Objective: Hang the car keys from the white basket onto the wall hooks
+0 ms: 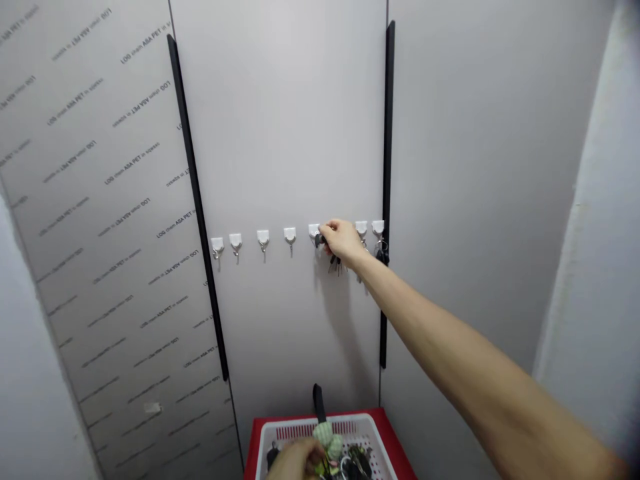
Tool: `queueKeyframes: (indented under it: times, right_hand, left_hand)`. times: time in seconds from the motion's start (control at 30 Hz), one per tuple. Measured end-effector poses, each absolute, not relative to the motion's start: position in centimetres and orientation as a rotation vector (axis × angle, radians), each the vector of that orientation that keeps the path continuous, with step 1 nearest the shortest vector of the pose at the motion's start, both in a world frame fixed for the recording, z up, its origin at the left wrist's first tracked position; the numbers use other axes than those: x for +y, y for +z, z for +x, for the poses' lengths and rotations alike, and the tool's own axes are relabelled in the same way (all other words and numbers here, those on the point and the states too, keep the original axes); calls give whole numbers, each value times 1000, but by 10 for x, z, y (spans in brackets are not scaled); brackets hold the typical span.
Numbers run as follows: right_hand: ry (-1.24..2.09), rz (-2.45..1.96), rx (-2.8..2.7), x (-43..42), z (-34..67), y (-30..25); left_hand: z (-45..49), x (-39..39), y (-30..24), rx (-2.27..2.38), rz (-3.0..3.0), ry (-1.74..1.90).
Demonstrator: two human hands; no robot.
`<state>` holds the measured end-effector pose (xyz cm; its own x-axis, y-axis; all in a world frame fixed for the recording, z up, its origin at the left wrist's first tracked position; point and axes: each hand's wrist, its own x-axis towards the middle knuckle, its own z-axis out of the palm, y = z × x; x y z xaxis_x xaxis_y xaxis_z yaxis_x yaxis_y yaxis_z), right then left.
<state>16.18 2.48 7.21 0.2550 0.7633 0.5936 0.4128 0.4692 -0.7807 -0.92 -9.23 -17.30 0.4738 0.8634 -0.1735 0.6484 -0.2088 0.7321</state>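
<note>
ahead, the right hand (343,241) pinches a dark metal key bunch (334,264) by its top so the keys dangle beneath, just right of a white wall hook (314,231), while the left hand (295,460), grip unclear, rests in a white plastic basket (300,427).

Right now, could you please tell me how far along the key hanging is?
Done: one bunch hangs on the rightmost hook. In hand: the right hand holds keys at a middle hook, while the left hand is in the basket among more items. Left: the four left hooks look bare, and the basket is not empty.
</note>
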Motion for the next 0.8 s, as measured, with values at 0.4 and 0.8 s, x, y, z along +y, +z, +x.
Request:
queueKeyframes:
  times: [0.4, 0.8]
  right_hand:
    - [826, -1178, -2151, -27, 162, 8]
    - [229, -1348, -1607, -31, 205, -49]
  left_hand:
    - [-30, -48, -163, 1565, 1921, 605]
    - [32, -35, -179, 1301, 1916, 817]
